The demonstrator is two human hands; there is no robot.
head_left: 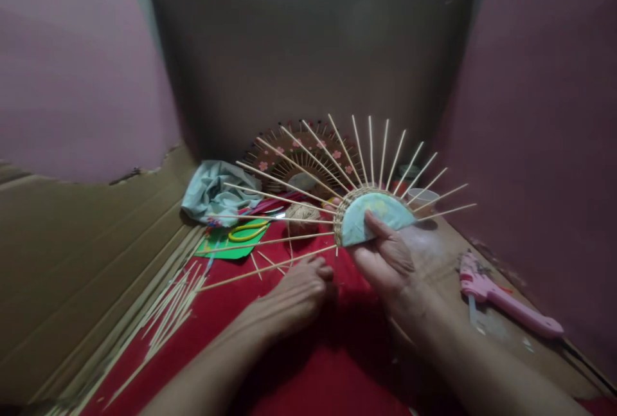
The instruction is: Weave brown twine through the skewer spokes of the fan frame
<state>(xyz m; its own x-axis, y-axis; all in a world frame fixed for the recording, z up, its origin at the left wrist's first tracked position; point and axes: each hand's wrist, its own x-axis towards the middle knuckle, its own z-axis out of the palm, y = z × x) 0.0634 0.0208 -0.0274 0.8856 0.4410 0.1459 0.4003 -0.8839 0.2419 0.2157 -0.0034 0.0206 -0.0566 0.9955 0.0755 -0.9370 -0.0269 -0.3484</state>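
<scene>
My right hand [385, 262] is closed on a half-round piece covered in pale blue fabric [371, 217], thumb across its face. Many bamboo skewers [289, 200] fan out from its curved rim, and twine is woven round their bases. My left hand [299, 294] lies on the red cloth [337, 364] just under the lowest skewer, its fingers curled under; what they hold, if anything, is hidden. A ball of twine [301, 213] sits behind it, with a thin strand trailing down toward that hand.
A pink glue gun [501, 303] lies at the right on cardboard. Loose skewers [168, 313] lie at the left. Green paper with yellow scissors [241, 236], a crumpled blue cloth [216, 191], a brown flowered fan piece [299, 159] and a small cup [424, 197] sit behind. Cardboard walls enclose the space.
</scene>
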